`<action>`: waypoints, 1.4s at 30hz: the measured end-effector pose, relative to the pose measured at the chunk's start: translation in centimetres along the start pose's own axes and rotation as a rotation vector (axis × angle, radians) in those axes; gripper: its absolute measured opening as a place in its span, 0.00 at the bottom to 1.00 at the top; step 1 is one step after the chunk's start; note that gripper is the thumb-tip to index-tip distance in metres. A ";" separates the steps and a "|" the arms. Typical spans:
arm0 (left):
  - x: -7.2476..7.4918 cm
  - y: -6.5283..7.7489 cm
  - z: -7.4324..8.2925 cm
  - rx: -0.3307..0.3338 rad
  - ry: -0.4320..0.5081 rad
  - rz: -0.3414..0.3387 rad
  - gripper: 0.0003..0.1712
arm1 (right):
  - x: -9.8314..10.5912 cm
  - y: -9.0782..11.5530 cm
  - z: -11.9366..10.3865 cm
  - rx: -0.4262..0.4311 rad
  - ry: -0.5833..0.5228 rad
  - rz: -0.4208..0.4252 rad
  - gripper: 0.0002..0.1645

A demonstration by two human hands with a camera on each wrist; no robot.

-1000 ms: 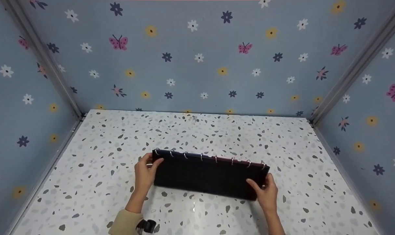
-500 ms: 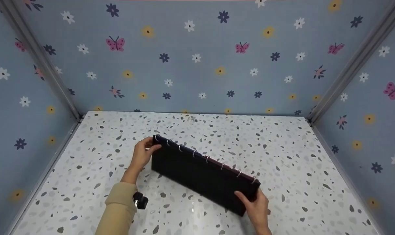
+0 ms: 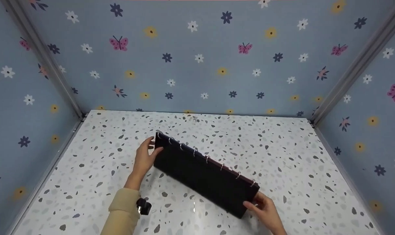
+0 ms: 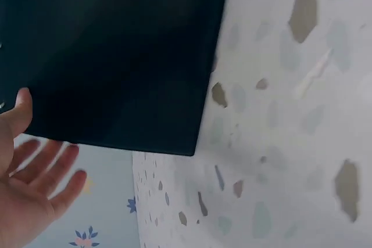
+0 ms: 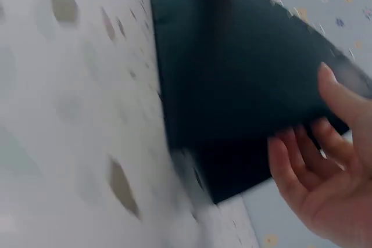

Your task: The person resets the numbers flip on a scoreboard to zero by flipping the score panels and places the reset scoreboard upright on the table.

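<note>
A long black ring-bound flip book (image 3: pixel 204 176) stands upright on the speckled table, turned diagonally. Several silver rings run along its top edge, with dark blue and dark red strips behind them. My left hand (image 3: pixel 145 158) holds its far left end, thumb on the front panel and fingers behind the edge. At the near right end my right hand (image 3: pixel 265 209) has its thumb at the front panel and fingers round the side edge. In the right wrist view, a second black panel (image 5: pixel 238 169) shows behind the front one. Whatever lies between the panels is hidden.
The white speckled tabletop (image 3: pixel 197 130) extends around the flip book. Blue walls with flowers and butterflies (image 3: pixel 197 65) enclose the back and sides, joined by grey corner posts (image 3: pixel 47 62). A black strap-mounted device (image 3: pixel 143 206) sits at the left wrist.
The flip book has turned from nearly level to diagonal: its left end moved away, its right end came nearer. Both hands moved with it, and the right hand shifted its hold along the right end.
</note>
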State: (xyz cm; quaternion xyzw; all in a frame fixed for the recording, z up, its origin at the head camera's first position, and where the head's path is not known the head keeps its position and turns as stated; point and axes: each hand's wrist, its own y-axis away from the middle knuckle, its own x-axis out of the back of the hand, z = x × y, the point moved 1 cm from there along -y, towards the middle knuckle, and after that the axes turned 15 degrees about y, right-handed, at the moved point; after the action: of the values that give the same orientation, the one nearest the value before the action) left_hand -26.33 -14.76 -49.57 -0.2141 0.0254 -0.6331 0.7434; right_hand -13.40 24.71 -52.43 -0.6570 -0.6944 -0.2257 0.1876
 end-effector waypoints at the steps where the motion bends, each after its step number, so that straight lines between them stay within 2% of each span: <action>1: -0.2 0.5 0.1 -0.014 -0.016 0.021 0.29 | 0.6 0.0 0.2 0.039 0.011 -0.040 0.19; 3: -0.6 1.4 0.7 -0.040 -0.046 0.059 0.31 | 1.7 -0.1 0.5 0.108 0.047 -0.097 0.13; 5: -1.2 2.4 1.3 -0.053 -0.058 0.082 0.31 | 2.4 -0.3 0.5 0.164 0.076 -0.106 0.11; 7: -1.9 3.4 1.9 -0.061 -0.049 0.096 0.31 | 2.7 -0.7 0.5 0.188 0.113 -0.046 0.12; 10: -3.4 5.0 2.7 -0.044 -0.017 0.089 0.31 | 2.6 -1.7 0.4 0.184 0.185 0.096 0.17; 12: -4.6 6.2 3.1 -0.013 0.012 0.073 0.31 | 2.3 -2.3 0.3 0.198 0.239 0.179 0.22; 14: -5.8 7.4 3.3 0.037 0.043 0.046 0.32 | 2.0 -2.8 0.2 0.243 0.282 0.217 0.27; 16: -6.9 8.4 3.3 0.098 0.082 0.014 0.33 | 1.7 -3.0 0.2 0.296 0.309 0.227 0.33; 18: -7.8 9.2 3.0 0.156 0.121 -0.018 0.34 | 1.3 -3.1 0.2 0.351 0.330 0.219 0.34; 20: -8.4 9.5 2.7 0.197 0.158 -0.036 0.35 | 1.0 -3.0 0.2 0.368 0.348 0.204 0.33; 24: -9.1 9.1 2.3 0.227 0.193 -0.040 0.34 | 0.5 -2.7 0.0 0.329 0.412 0.218 0.27; 31: -9.0 6.8 1.8 0.242 0.187 -0.065 0.34 | -0.5 -1.8 -1.3 0.216 0.465 0.276 0.21; 35: -8.6 5.0 1.3 0.237 0.177 -0.104 0.34 | -1.8 -0.8 -2.1 0.244 0.504 0.335 0.21; 42: -7.7 1.7 0.3 0.205 0.162 -0.158 0.35 | -4.1 0.5 -3.7 0.276 0.639 0.416 0.22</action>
State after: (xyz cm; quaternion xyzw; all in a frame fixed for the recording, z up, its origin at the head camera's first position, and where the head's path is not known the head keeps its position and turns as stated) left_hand -26.18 -7.12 -51.65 -0.0866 0.0036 -0.7042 0.7047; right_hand -12.79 19.24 -51.65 -0.6489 -0.4773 -0.2804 0.5220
